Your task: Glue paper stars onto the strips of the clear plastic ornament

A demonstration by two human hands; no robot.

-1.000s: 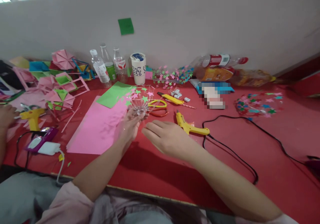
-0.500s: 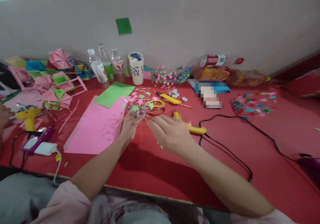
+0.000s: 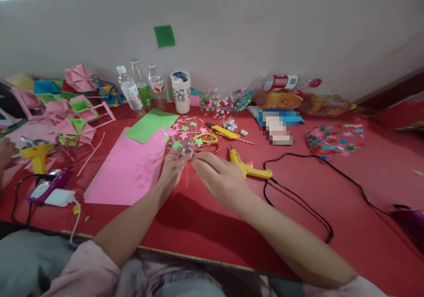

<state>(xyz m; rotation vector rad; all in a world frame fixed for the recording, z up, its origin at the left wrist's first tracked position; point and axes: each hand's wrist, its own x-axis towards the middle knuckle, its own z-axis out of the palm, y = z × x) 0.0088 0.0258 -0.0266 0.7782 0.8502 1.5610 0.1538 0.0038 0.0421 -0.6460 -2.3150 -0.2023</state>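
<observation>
clear plastic bottle base (image 3: 184, 143) w/ pink+green paper stars, tilted, above red table

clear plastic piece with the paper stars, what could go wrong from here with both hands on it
1. The clear plastic piece carries many small paper stars; the left hand and right hand work it at once, so a squeeze may knock stars loose.
2. The yellow glue gun lies just beside the right hand with its black cord trailing; a sweep of the wrist could bump its tip or snag the cord.
3. Scissors sit right behind the piece, close to the fingers.
</observation>
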